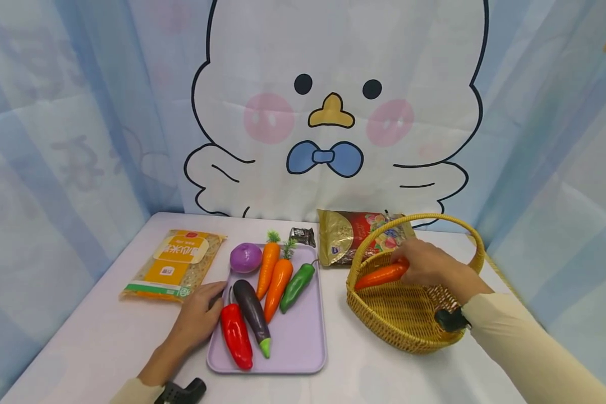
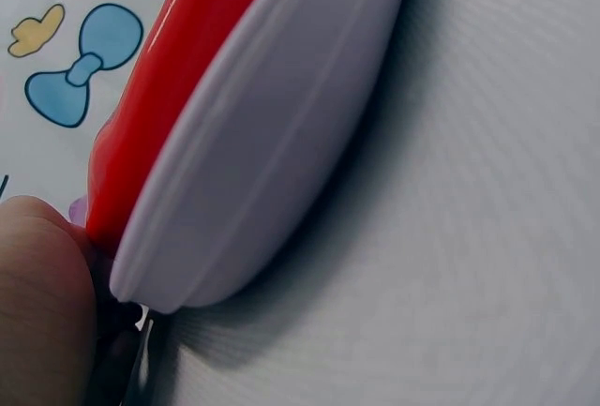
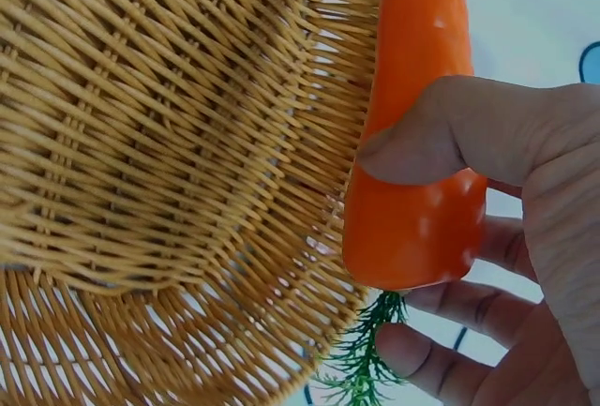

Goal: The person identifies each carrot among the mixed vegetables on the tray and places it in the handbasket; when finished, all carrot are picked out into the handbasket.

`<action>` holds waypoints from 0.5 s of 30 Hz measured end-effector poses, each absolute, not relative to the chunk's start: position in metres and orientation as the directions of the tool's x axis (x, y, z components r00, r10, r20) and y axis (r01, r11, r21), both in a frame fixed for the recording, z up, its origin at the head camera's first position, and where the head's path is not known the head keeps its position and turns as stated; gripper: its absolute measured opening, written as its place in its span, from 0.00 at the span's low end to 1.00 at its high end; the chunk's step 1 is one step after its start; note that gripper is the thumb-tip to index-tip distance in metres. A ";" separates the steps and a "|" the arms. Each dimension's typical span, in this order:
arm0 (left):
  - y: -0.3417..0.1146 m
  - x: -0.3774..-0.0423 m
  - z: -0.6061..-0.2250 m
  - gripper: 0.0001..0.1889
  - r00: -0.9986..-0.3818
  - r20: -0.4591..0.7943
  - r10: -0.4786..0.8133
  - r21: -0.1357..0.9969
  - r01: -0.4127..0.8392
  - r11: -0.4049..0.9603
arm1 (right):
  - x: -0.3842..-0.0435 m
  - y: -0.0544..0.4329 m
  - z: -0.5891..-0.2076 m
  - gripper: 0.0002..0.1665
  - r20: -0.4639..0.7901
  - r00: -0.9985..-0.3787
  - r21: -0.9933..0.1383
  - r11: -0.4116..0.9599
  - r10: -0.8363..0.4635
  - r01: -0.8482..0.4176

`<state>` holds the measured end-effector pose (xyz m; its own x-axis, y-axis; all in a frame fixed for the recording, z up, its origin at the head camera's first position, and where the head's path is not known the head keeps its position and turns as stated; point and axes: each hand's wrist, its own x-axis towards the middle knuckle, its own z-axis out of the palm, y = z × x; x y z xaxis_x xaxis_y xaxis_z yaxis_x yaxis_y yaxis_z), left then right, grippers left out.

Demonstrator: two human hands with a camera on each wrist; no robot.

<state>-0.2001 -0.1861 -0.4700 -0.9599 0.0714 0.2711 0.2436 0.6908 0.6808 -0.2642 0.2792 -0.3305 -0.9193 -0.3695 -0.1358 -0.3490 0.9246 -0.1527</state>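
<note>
Currently, right hand has the carrot in its grip at the left side of the basket; loosened too early, it could tip out. Left hand by the tray, left of the basket; can't tell its grip.

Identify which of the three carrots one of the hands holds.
The carrot held by the right hand at the wicker basket; the other two carrots lie on the lilac tray, untouched.
</note>
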 end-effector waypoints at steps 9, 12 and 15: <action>-0.186 -0.200 -0.468 0.22 -0.970 0.232 0.069 0.693 0.214 0.688 | -0.275 0.272 -0.348 0.16 -0.173 -0.906 -0.182 0.917 -0.386 -0.356; -0.187 -0.200 -0.467 0.22 -0.973 0.222 0.068 0.695 0.207 0.688 | -0.278 0.272 -0.353 0.18 -0.185 -0.907 -0.209 0.917 -0.377 -0.339; -0.187 -0.200 -0.468 0.22 -0.973 0.221 0.067 0.696 0.206 0.688 | -0.281 0.274 -0.359 0.22 -0.191 -0.914 -0.245 0.919 -0.358 -0.309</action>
